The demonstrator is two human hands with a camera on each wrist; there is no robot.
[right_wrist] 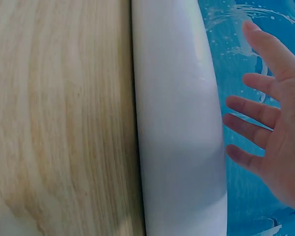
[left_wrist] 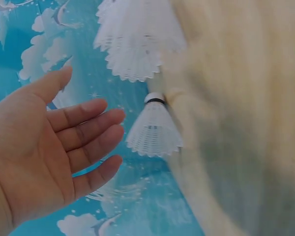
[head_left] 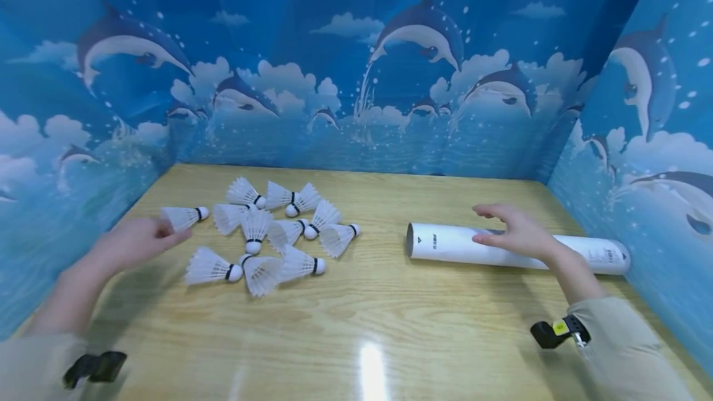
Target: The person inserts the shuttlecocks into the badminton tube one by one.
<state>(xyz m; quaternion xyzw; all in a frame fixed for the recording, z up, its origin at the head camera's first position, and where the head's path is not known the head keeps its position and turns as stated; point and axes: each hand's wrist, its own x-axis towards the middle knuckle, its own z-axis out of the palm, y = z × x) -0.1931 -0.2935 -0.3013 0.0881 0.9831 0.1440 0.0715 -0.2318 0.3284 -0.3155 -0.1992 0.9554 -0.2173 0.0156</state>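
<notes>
Over the left part of the table my left hand (head_left: 136, 242) hovers with relaxed fingers, holding nothing. Nearest to it lies a single white shuttlecock (head_left: 181, 218) with a black band, also seen beside the fingers in the left wrist view (left_wrist: 154, 130). To its right several more shuttlecocks (head_left: 256, 228) lie in a loose cluster, pointing various ways. A white cylindrical tube (head_left: 457, 244) lies on its side at the right, its dark end facing left. My right hand (head_left: 518, 232) is above the tube, fingers spread, apart from it in the right wrist view (right_wrist: 280, 118).
The wooden table (head_left: 356, 333) has a bright light reflection near its front. Blue dolphin-printed curtains (head_left: 356, 79) stand along its back, left and right sides. The tube's right end lies close to the right curtain. Each wrist wears a small black camera (head_left: 548, 334).
</notes>
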